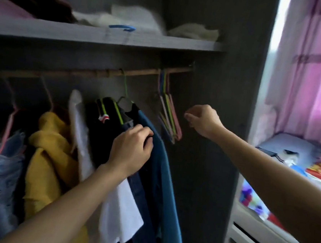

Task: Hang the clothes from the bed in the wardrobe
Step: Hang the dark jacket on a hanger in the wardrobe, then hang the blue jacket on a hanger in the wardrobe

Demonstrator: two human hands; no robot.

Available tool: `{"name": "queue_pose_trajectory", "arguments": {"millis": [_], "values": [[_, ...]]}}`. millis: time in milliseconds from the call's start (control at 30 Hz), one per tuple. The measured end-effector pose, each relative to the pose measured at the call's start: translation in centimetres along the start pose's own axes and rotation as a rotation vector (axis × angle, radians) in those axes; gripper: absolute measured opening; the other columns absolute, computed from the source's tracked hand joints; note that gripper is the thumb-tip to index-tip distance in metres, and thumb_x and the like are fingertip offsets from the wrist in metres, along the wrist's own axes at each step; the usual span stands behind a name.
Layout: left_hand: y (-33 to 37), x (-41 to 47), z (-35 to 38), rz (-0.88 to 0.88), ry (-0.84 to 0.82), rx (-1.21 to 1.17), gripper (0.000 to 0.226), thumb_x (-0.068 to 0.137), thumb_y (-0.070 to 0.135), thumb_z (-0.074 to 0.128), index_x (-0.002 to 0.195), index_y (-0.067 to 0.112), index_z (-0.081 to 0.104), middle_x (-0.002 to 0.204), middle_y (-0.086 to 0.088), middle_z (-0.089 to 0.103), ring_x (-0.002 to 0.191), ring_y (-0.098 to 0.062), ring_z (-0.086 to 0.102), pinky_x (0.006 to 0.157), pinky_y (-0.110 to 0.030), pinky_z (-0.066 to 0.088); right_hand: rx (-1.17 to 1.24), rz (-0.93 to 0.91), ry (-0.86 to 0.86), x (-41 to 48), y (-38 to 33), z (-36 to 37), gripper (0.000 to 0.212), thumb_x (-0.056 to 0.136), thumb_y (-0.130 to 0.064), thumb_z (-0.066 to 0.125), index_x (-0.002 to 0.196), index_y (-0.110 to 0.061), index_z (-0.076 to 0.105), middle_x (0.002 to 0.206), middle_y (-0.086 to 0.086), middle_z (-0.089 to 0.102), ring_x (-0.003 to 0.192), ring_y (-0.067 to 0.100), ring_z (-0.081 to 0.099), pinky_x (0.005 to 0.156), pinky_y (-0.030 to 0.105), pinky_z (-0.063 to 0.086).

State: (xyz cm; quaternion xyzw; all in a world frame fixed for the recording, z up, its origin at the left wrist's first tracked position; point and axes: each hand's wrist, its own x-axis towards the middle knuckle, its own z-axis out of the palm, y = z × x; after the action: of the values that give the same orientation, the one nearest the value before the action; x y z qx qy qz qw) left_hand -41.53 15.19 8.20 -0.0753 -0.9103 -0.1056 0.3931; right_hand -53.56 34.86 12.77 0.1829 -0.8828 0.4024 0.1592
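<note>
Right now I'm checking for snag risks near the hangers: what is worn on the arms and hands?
Nothing shows: the left hand and right hand are bare, without gloves, rings, watch or bracelets, and both forearms are bare, no sleeves in view.

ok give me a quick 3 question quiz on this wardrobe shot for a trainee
1. True or false: the right hand is gripping a garment.
2. What is the left hand touching? A) the yellow garment B) the dark garment beside the blue garment C) the shelf
3. What hangs empty at the right end of the rail?

Key:
1. False; it hovers near the spare hangers, its fingers curled on nothing visible.
2. B
3. A bunch of coloured hangers.
</note>
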Motion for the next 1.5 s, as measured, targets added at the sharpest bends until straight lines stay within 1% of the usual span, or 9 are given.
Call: {"name": "queue_pose_trajectory", "arguments": {"millis": [133, 333, 500, 600, 733, 1000, 1233, 1400, 1500], "values": [[8.0, 0.7, 5.3, 0.062, -0.144, -0.096, 0.014, 0.093, 0.026, 0.053, 0.099, 0.020, 0.064, 0.092, 0.002, 0.066, 0.083, -0.022, 0.063, 0.070, -0.035, 0.050, -0.116, 0.050, 0.067, -4.3, 7.5, -7.8, 0.021, 0.087, -0.030, 0.063, 0.067, -0.026, 0.060, 0.071, 0.000, 0.069, 0.077, 0.024, 0.069, 0.073, 0.036, 0.056], [21.6, -0.3, 15.8, 0.060, -0.360, -0.196, 0.013, 0.091, 0.031, 0.053, 0.092, 0.024, 0.064, 0.085, 0.005, 0.067, 0.081, -0.022, 0.063, 0.067, -0.032, 0.048, -0.238, 0.293, 0.021, -11.7, 22.2, -18.5, 0.009, 0.085, -0.027, 0.064, 0.081, -0.022, 0.072, 0.068, 0.003, 0.069, 0.071, 0.023, 0.069, 0.062, 0.026, 0.047], [32.3, -1.5, 24.0, 0.108, -0.537, -0.214, 0.018, 0.091, 0.036, 0.052, 0.098, 0.025, 0.065, 0.100, 0.000, 0.070, 0.095, -0.025, 0.064, 0.073, -0.031, 0.046, -0.312, 0.499, 0.007, -18.1, 33.9, -26.6, 0.011, 0.085, -0.023, 0.066, 0.088, -0.017, 0.075, 0.080, 0.011, 0.072, 0.079, 0.028, 0.069, 0.071, 0.032, 0.053], [37.3, -1.5, 28.0, 0.139, -0.642, -0.245, 0.020, 0.091, 0.037, 0.052, 0.101, 0.026, 0.065, 0.100, 0.002, 0.070, 0.095, -0.022, 0.063, 0.076, -0.031, 0.049, -0.337, 0.624, -0.008, -21.3, 39.5, -30.4, 0.008, 0.085, -0.027, 0.065, 0.079, -0.025, 0.069, 0.076, 0.004, 0.070, 0.074, 0.024, 0.068, 0.065, 0.029, 0.050], [42.2, -0.7, 33.5, 0.189, -0.741, -0.277, 0.020, 0.092, 0.039, 0.051, 0.102, 0.029, 0.064, 0.097, 0.004, 0.070, 0.090, -0.019, 0.063, 0.076, -0.031, 0.051, -0.307, 0.745, 0.016, -24.1, 45.9, -33.8, 0.012, 0.089, -0.032, 0.064, 0.085, -0.023, 0.071, 0.068, -0.004, 0.069, 0.065, 0.018, 0.068, 0.059, 0.030, 0.051], [48.3, 2.5, 47.2, 0.253, -0.898, -0.306, 0.019, 0.092, 0.037, 0.051, 0.099, 0.027, 0.064, 0.095, 0.006, 0.069, 0.085, -0.012, 0.061, 0.070, -0.029, 0.048, -0.283, 0.897, -0.072, -22.6, 58.7, -35.1, 0.014, 0.089, -0.033, 0.064, 0.091, -0.022, 0.073, 0.073, -0.003, 0.071, 0.069, 0.015, 0.070, 0.067, 0.037, 0.057], [49.6, 8.9, 58.3, 0.225, -0.994, -0.264, 0.021, 0.092, 0.037, 0.049, 0.103, 0.027, 0.064, 0.102, 0.005, 0.068, 0.097, -0.017, 0.061, 0.071, -0.028, 0.040, -0.236, 1.016, -0.116, -14.2, 69.5, -35.0, 0.016, 0.092, -0.034, 0.061, 0.090, -0.022, 0.071, 0.076, -0.001, 0.072, 0.071, 0.018, 0.071, 0.069, 0.038, 0.058], [48.7, 14.1, 65.3, 0.169, -1.042, -0.201, 0.022, 0.092, 0.038, 0.048, 0.105, 0.028, 0.063, 0.105, 0.004, 0.069, 0.100, -0.019, 0.062, 0.074, -0.030, 0.043, -0.139, 1.068, -0.136, -7.7, 77.0, -33.4, 0.021, 0.094, -0.028, 0.059, 0.084, -0.012, 0.070, 0.069, 0.002, 0.068, 0.055, 0.015, 0.061, 0.047, 0.028, 0.046], [47.7, 15.9, 69.3, 0.126, -1.070, -0.176, 0.023, 0.093, 0.038, 0.047, 0.107, 0.028, 0.062, 0.104, 0.003, 0.069, 0.100, -0.018, 0.062, 0.075, -0.031, 0.046, -0.084, 1.099, -0.168, -3.9, 82.2, -32.0, 0.025, 0.093, -0.025, 0.059, 0.078, -0.008, 0.068, 0.064, 0.005, 0.066, 0.053, 0.018, 0.058, 0.047, 0.027, 0.043]]}}
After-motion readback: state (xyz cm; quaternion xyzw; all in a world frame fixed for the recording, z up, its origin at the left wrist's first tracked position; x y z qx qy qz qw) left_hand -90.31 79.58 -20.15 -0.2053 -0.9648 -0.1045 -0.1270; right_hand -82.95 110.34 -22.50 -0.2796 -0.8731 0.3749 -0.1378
